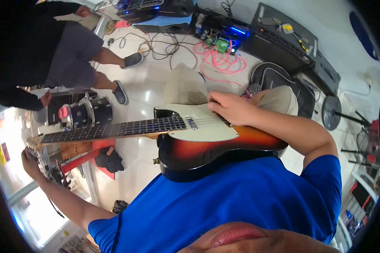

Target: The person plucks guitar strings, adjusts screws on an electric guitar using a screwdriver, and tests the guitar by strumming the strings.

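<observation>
A sunburst electric guitar (223, 145) with a cream pickguard (207, 128) lies across my lap, its dark neck (114, 130) pointing left. At the far end of the neck, my left hand (30, 163) is closed at the edge of the headstock (34, 141), where the tuning pegs sit. Glare and small size hide the exact finger contact there. Over the strings near the bridge rests my right hand (230, 107), fingers curled in and pressed together. Whether a pick is between them is hidden. My right forearm crosses the guitar body.
Another person (74, 55) stands at upper left. Dark drums (99, 111) are near that person's feet. Pink cable (223, 63) and black cables (164, 46) tangle on the tiled floor. An amplifier (278, 46) carries small tools. A black bag (306, 92) and a round-topped stand (331, 113) are at right.
</observation>
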`<state>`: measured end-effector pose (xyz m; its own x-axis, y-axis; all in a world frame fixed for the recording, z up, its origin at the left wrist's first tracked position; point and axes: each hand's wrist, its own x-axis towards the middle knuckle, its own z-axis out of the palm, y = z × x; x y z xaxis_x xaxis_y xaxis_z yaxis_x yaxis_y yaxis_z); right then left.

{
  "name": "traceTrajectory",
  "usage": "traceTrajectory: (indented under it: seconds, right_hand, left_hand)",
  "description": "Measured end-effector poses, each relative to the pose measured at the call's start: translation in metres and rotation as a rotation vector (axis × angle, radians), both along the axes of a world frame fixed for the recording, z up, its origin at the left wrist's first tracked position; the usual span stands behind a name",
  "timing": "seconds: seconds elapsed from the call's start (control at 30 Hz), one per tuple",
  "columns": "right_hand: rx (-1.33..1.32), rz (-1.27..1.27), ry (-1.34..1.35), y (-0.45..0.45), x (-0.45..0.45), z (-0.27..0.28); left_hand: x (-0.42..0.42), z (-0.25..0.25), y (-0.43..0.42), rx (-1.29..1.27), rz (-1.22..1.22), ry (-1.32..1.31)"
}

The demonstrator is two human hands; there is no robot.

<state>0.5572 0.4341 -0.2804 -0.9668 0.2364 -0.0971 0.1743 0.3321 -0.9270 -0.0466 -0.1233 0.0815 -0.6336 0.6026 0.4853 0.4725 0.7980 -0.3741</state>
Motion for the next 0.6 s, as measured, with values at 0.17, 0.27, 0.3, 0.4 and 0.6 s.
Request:
traceTrajectory:
  seconds: [0.17, 0.27, 0.3, 0.4, 0.6]
  right_hand:
    - [-0.107, 0.087, -0.025, 0.002, -0.001, 0.006]
    - [-0.145, 0.095, -0.029, 0.002, -0.001, 0.009]
    - [-0.142, 0.098, -0.013, 0.001, 0.000, 0.008]
    - [-0.133, 0.125, 0.006, 0.002, -0.003, 0.000]
    - [-0.243, 0.088, -0.165, 0.004, -0.004, 0.012]
  left_hand:
    - [0.019, 0.002, 0.014, -0.098, 0.038, 0.053]
    - [0.013, 0.002, 0.008, -0.083, -0.007, 0.038]
    - [0.011, 0.003, 0.008, -0.079, -0.002, 0.040]
    - [0.010, 0.002, 0.011, -0.071, 0.021, 0.030]
    - [-0.017, 0.018, -0.003, 0.309, 0.186, -0.353]
